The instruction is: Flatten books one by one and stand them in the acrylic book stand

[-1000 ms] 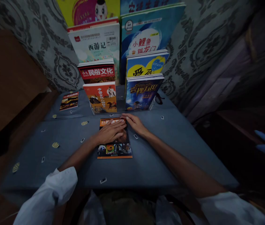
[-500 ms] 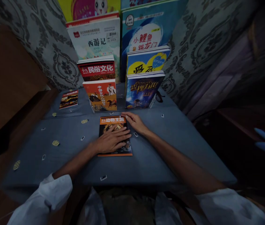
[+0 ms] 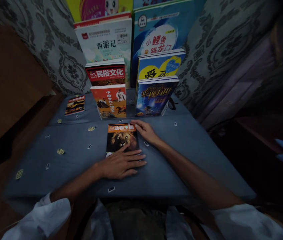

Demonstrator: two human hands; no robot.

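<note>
A book with a lion on its cover (image 3: 122,137) lies flat on the blue-grey tablecloth, its orange title band at the far end. Across its near edge rests my left hand (image 3: 123,162), palm down with the fingers spread, hiding the lower part of the cover. My right hand (image 3: 145,130) is at the book's far right corner, fingers stretched out and touching that corner. Its thumb side is partly hidden. Just beyond the book stand an orange book (image 3: 111,101) and a dark blue book (image 3: 155,98), both upright in a rack.
Taller books, among them a pale one (image 3: 106,41) and a teal one (image 3: 161,30), rise behind in rows. A small book (image 3: 75,105) lies at the table's left back. Dark glasses (image 3: 173,104) sit beside the rack. Patterned cloth (image 3: 73,63) hangs behind.
My left hand has slid toward me over the cover, from its middle to the near edge, uncovering the lion's face. My right hand stays at the far corner. The view has shifted slightly.
</note>
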